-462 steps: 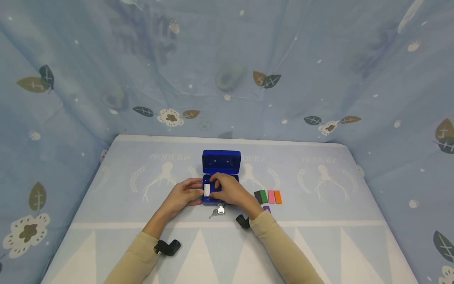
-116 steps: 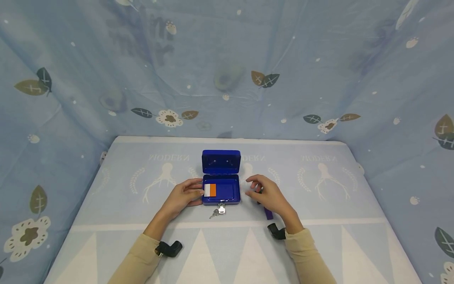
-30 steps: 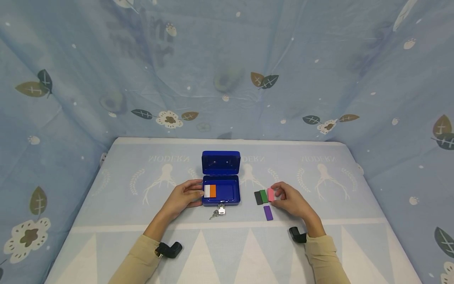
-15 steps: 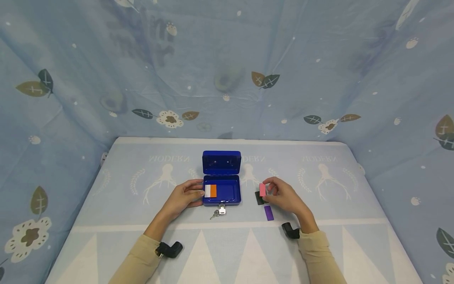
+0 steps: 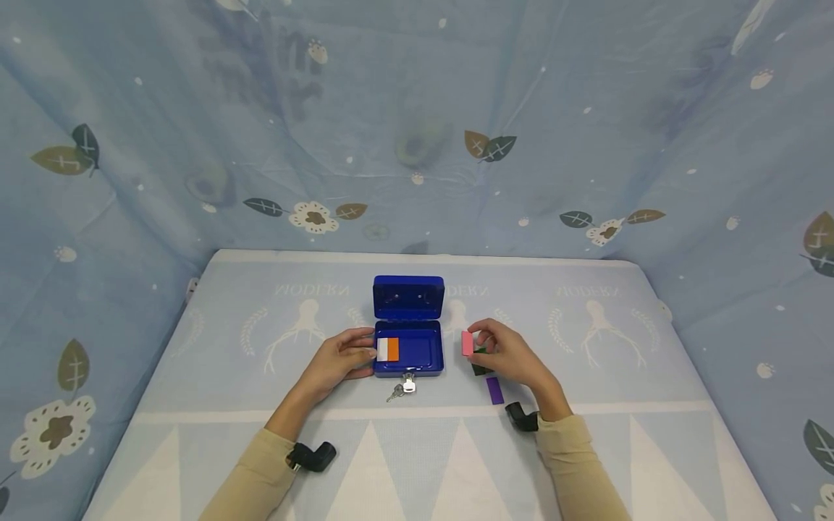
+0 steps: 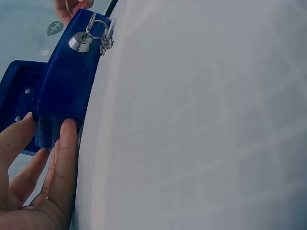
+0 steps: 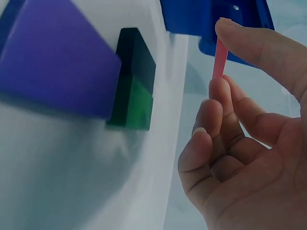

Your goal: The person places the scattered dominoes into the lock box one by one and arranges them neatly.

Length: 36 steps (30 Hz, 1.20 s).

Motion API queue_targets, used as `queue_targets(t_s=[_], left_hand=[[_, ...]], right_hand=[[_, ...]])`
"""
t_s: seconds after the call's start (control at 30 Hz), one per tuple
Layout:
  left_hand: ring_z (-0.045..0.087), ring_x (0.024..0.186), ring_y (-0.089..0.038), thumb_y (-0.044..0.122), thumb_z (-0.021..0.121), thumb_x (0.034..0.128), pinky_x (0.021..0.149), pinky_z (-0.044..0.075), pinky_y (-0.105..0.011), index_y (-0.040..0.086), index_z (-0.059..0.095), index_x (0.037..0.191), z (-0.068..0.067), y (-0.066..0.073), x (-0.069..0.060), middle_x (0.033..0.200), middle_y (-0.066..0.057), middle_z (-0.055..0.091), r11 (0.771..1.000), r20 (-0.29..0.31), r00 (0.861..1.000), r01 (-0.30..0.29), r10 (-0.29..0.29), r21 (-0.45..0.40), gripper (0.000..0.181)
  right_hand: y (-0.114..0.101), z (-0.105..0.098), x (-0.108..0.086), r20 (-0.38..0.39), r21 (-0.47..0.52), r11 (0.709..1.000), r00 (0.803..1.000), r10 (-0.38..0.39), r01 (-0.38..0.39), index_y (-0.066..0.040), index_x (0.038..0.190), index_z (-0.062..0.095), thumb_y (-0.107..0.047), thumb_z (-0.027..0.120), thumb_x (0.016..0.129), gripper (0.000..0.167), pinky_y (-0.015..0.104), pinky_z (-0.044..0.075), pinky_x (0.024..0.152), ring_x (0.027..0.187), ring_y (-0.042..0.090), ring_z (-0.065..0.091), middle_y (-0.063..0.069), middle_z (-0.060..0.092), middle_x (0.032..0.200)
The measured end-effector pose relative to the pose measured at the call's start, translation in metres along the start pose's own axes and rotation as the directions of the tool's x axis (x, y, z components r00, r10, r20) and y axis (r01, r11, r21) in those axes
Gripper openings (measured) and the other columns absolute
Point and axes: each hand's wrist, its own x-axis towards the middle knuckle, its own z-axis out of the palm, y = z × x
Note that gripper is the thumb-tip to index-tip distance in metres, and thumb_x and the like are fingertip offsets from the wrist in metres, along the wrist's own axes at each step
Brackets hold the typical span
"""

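A blue metal cash box (image 5: 424, 370) stands with its lid (image 5: 408, 289) raised. A white tile (image 5: 382, 349) and an orange tile (image 5: 393, 349) lie side by side at the left of its inside. My left hand (image 5: 335, 359) rests against the box's left side, thumb by the rim and fingertips on the outer wall. My right hand (image 5: 511, 354) pinches a pink tile (image 5: 467, 344) between thumb and fingers, off the table and right of the box. Below it are a dark tile (image 7: 138, 57) and a green tile (image 7: 139, 105); a purple tile (image 5: 495, 391) lies nearer.
A lock with keys (image 5: 395, 392) on a ring hangs at the front of the box. Wrist cameras (image 5: 311, 456) sit on both wrists. The patterned table cover (image 5: 586, 449) reaches to a blue printed curtain (image 5: 417, 108) behind.
The right hand has picked the pink tile up from beside the green one and carried it left toward the box. The orange tile went into the box earlier. The left hand stays put.
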Motion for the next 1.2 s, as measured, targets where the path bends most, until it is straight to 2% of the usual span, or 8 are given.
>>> queue_targets(t_s=[0.27,0.53,0.73,0.9,1.2], left_hand=[[0.063,0.113,-0.028,0.004,0.07,0.0933,0.084,0.06,-0.042,0.001,0.048,0.145,0.0,0.001,0.0,0.135,-0.023,0.054,1.0,-0.008,1.0,0.004,-0.004,-0.003,0.056],[0.061,0.116,-0.031,0.005,0.07,0.094,0.086,0.06,-0.043,-0.001,0.045,0.146,0.0,0.0,0.0,0.137,-0.026,0.051,1.0,0.011,1.0,0.001,-0.001,-0.004,0.058],[0.062,0.114,-0.028,0.004,0.069,0.094,0.085,0.06,-0.042,-0.001,0.045,0.146,0.0,0.0,0.0,0.137,-0.026,0.051,1.0,0.012,1.0,0.0,0.0,-0.015,0.057],[0.063,0.113,-0.027,0.003,0.069,0.094,0.086,0.06,-0.042,-0.001,0.046,0.146,0.0,0.0,-0.001,0.137,-0.026,0.051,1.0,0.013,1.0,0.004,-0.003,-0.025,0.057],[0.06,0.117,-0.032,0.002,0.068,0.0945,0.086,0.059,-0.043,-0.003,0.044,0.147,0.0,0.0,-0.001,0.138,-0.028,0.05,1.0,0.021,1.0,-0.008,0.009,-0.029,0.058]], right_hand=[[-0.006,0.005,0.005,0.015,-0.002,1.0,1.0,-0.017,0.017,-0.005,0.123,0.061,-0.008,0.081,0.084,0.044,0.027,0.046,0.059,0.074,0.018,0.052,0.01,0.061,0.097],[-0.011,0.01,0.01,0.035,0.0,0.999,0.999,-0.041,0.041,-0.006,0.123,0.061,-0.01,0.082,0.084,0.044,0.027,0.048,0.058,0.075,0.021,0.052,0.012,0.06,0.098],[-0.014,0.017,0.017,0.045,0.01,0.997,0.996,-0.072,0.071,-0.005,0.123,0.062,-0.009,0.082,0.084,0.044,0.027,0.048,0.055,0.074,0.019,0.051,0.011,0.06,0.097],[-0.019,0.023,0.023,0.048,-0.011,0.995,0.994,-0.095,0.096,-0.005,0.123,0.062,-0.009,0.082,0.083,0.045,0.027,0.046,0.057,0.075,0.018,0.051,0.01,0.06,0.097],[-0.03,0.033,0.033,0.065,-0.011,0.991,0.989,-0.131,0.132,-0.006,0.122,0.062,-0.01,0.083,0.083,0.045,0.027,0.046,0.062,0.077,0.018,0.052,0.008,0.06,0.096]])
